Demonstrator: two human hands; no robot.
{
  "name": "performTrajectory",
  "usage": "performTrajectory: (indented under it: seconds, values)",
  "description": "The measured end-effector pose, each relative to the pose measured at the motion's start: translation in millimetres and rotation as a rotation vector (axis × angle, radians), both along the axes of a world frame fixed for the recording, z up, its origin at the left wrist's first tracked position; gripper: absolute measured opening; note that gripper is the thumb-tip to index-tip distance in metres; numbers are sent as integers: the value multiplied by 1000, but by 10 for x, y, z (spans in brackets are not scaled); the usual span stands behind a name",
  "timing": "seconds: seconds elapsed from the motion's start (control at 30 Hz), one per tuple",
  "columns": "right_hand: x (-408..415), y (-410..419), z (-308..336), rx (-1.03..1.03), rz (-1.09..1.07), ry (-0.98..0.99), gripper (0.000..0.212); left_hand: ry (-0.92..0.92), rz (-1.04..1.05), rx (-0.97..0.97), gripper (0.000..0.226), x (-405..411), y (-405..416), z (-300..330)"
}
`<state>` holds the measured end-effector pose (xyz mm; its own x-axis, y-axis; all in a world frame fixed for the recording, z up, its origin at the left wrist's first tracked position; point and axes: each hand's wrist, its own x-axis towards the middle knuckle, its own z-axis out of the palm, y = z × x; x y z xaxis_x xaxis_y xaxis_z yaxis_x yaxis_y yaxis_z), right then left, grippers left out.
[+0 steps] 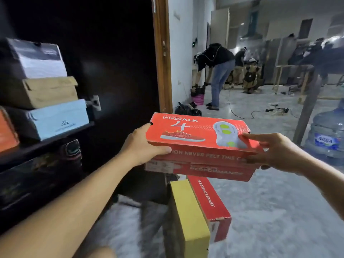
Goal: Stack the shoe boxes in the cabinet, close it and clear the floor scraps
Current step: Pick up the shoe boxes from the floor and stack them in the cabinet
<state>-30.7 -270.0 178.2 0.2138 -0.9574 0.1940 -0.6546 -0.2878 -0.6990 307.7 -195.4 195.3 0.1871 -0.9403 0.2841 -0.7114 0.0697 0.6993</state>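
I hold an orange-red shoe box (197,135) in mid-air, lid up, with a shoe picture on it. My left hand (143,146) grips its left end and my right hand (275,151) grips its right end. Below it on the floor stand a yellow box (188,216) and a red box (210,200), side by side on their narrow sides. The dark cabinet (46,144) is at the left, its shelf carrying a stack of a light blue box (57,120), a tan box (48,92) and a grey-white box (39,60). An orange box (7,131) sits at the far left edge.
The cabinet's dark door (119,71) stands open behind the box. A water jug (327,135) stands on the floor at the right beside a dark post (307,108). A person (217,71) bends over near bags by the wall; cables lie across the pale floor (270,211).
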Motion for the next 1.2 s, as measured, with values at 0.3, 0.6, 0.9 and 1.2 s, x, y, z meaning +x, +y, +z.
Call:
performTrajectory:
  seconds: [0.3,0.6,0.9,1.2]
  values:
    - [1366,69,654,-99,280,-28,81,64,252,-60,41,1001,841,685]
    - [2677,155,1296,-184,536,-54,78,247,504,-181,58,1708,1574,1387]
    - [3591,360,1925,-251,704,-241,66,273,778,-483,90,2124,2103,2059]
    - [4548,673,2504,-294,820,-431,52,122,1175,-814,55,2564,2342,2426]
